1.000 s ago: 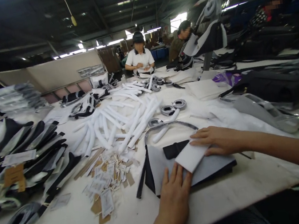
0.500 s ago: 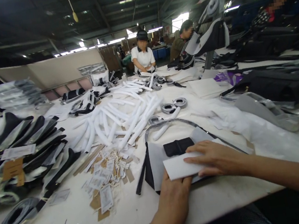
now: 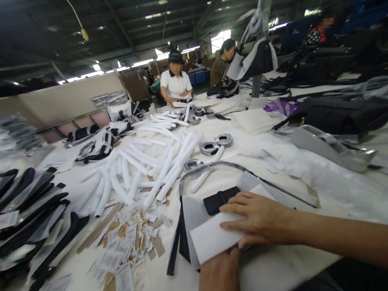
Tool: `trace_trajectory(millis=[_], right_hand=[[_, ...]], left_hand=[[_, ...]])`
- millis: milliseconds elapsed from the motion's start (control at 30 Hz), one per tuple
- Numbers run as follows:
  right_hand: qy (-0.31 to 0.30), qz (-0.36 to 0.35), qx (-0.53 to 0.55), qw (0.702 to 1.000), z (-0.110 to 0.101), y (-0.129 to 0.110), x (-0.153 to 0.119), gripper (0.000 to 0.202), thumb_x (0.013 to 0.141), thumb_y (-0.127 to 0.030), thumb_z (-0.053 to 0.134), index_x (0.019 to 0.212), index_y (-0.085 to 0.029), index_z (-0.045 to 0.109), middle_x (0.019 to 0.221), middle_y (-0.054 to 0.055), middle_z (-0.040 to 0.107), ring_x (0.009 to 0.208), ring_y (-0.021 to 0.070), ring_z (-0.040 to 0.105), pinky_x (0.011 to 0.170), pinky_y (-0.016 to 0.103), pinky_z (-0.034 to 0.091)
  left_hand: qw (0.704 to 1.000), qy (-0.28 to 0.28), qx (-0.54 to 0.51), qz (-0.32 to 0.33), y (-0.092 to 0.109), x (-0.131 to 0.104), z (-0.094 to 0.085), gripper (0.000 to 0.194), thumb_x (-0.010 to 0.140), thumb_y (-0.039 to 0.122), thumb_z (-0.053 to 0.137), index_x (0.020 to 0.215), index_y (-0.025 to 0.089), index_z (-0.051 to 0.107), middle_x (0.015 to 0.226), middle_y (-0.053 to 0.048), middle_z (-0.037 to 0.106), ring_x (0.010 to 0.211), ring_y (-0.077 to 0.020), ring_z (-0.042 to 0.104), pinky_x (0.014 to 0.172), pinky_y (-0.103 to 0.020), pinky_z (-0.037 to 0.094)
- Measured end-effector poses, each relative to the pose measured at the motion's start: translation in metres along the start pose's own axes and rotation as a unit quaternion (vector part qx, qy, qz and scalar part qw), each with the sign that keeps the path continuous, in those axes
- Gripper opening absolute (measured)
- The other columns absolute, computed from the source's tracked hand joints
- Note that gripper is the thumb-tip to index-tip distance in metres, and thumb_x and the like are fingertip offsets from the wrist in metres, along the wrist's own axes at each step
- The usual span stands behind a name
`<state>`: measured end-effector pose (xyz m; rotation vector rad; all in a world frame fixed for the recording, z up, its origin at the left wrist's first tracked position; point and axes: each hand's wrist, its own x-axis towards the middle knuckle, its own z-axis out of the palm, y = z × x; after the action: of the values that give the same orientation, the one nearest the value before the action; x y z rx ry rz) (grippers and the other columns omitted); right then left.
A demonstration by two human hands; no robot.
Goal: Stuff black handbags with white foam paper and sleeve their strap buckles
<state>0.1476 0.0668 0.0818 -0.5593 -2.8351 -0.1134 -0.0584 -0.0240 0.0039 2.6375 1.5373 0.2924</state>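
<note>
A black bag (image 3: 183,242) with grey wrapping (image 3: 195,208) lies at the table's near edge, its wrapped strap (image 3: 214,165) arching behind it. On the wrapping rests a small black piece (image 3: 219,200). My right hand (image 3: 256,216) lies on a white foam sheet (image 3: 215,236) with its fingers spread over the right part. My left hand (image 3: 219,276) is under the sheet's near edge; most of its fingers are hidden beneath it.
White foam tubes (image 3: 160,164) are heaped mid-table. Paper tags (image 3: 123,283) lie left of the bag. Wrapped black bags (image 3: 38,209) are stacked at far left. A person in a white shirt (image 3: 175,85) works across the table, with another person (image 3: 219,68) behind.
The view has turned right, so most things sit further left. The foam sheet has shifted left over the bag and covers more of my left hand's fingers. My right hand stays on the sheet.
</note>
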Motion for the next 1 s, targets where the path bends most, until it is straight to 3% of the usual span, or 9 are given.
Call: trace_trajectory(millis=[133, 300, 433, 533, 633, 767, 867, 1000], right_hand=[[-0.006, 0.019, 0.03, 0.999, 0.023, 0.002, -0.012, 0.053, 0.097, -0.061, 0.048, 0.135, -0.026, 0.061, 0.134, 0.014, 0.062, 0.109, 0.0295, 0.057, 0.091, 0.046, 0.044], [-0.023, 0.036, 0.032, 0.999, 0.017, 0.009, -0.017, 0.053, 0.096, -0.06, 0.048, 0.134, -0.025, 0.062, 0.132, 0.015, 0.063, 0.108, 0.0304, 0.058, 0.091, 0.047, 0.045], [-0.016, 0.041, 0.045, 0.998, 0.018, 0.012, -0.022, 0.053, 0.097, -0.059, 0.05, 0.135, -0.024, 0.062, 0.135, 0.015, 0.062, 0.112, 0.0314, 0.059, 0.092, 0.048, 0.046], [-0.002, 0.035, 0.063, 0.997, 0.025, 0.016, -0.028, 0.054, 0.096, -0.057, 0.053, 0.137, -0.024, 0.06, 0.139, 0.015, 0.06, 0.119, 0.0321, 0.057, 0.095, 0.049, 0.046], [0.014, 0.014, 0.083, 0.996, 0.029, 0.019, -0.033, 0.053, 0.096, -0.054, 0.055, 0.139, -0.024, 0.059, 0.142, 0.014, 0.058, 0.124, 0.0312, 0.055, 0.098, 0.048, 0.046], [0.016, 0.002, 0.077, 0.997, 0.032, 0.019, -0.036, 0.05, 0.099, -0.05, 0.052, 0.14, -0.022, 0.058, 0.145, 0.012, 0.057, 0.13, 0.0318, 0.051, 0.101, 0.049, 0.045], [0.006, 0.002, 0.061, 0.998, 0.033, 0.017, -0.037, 0.05, 0.1, -0.05, 0.051, 0.14, -0.021, 0.057, 0.145, 0.01, 0.056, 0.132, 0.0326, 0.049, 0.101, 0.05, 0.045], [0.036, -0.008, 0.059, 0.998, 0.035, 0.015, -0.038, 0.049, 0.099, -0.05, 0.052, 0.139, -0.022, 0.059, 0.142, 0.011, 0.059, 0.127, 0.0306, 0.053, 0.1, 0.049, 0.045]], left_hand=[[0.999, 0.017, 0.03, 0.01, -0.003, -0.001, 0.006, 0.063, 0.08, -0.003, 0.054, 0.135, 0.029, 0.056, 0.112, -0.007, 0.072, 0.096, -0.0245, 0.071, 0.087, -0.038, 0.059], [0.996, 0.069, 0.012, 0.054, -0.01, 0.0, 0.013, 0.067, 0.082, 0.0, 0.049, 0.143, 0.029, 0.046, 0.117, -0.004, 0.07, 0.099, -0.0243, 0.069, 0.084, -0.037, 0.059], [0.996, 0.078, -0.002, 0.051, -0.008, 0.001, 0.009, 0.065, 0.083, 0.001, 0.049, 0.141, 0.029, 0.047, 0.116, -0.002, 0.07, 0.097, -0.0236, 0.069, 0.085, -0.039, 0.058], [0.995, 0.082, 0.003, 0.051, -0.004, 0.002, 0.003, 0.066, 0.085, 0.002, 0.049, 0.145, 0.029, 0.044, 0.121, -0.002, 0.07, 0.101, -0.0233, 0.068, 0.092, -0.041, 0.057], [0.992, 0.105, 0.016, 0.065, -0.002, 0.003, 0.0, 0.066, 0.087, 0.002, 0.047, 0.149, 0.027, 0.04, 0.134, -0.004, 0.064, 0.119, -0.0244, 0.062, 0.106, -0.043, 0.05], [0.988, 0.14, 0.01, 0.071, -0.002, 0.003, -0.005, 0.056, 0.09, 0.005, 0.044, 0.143, 0.024, 0.05, 0.139, -0.006, 0.061, 0.13, -0.0241, 0.055, 0.11, -0.04, 0.048], [0.983, 0.164, -0.013, 0.085, -0.003, 0.002, -0.011, 0.049, 0.093, 0.007, 0.041, 0.137, 0.022, 0.055, 0.136, -0.005, 0.063, 0.129, -0.0215, 0.056, 0.109, -0.036, 0.049], [0.978, 0.18, -0.04, 0.097, -0.003, 0.0, -0.014, 0.048, 0.094, 0.006, 0.039, 0.135, 0.021, 0.057, 0.131, -0.004, 0.066, 0.124, -0.0206, 0.06, 0.106, -0.034, 0.051]])
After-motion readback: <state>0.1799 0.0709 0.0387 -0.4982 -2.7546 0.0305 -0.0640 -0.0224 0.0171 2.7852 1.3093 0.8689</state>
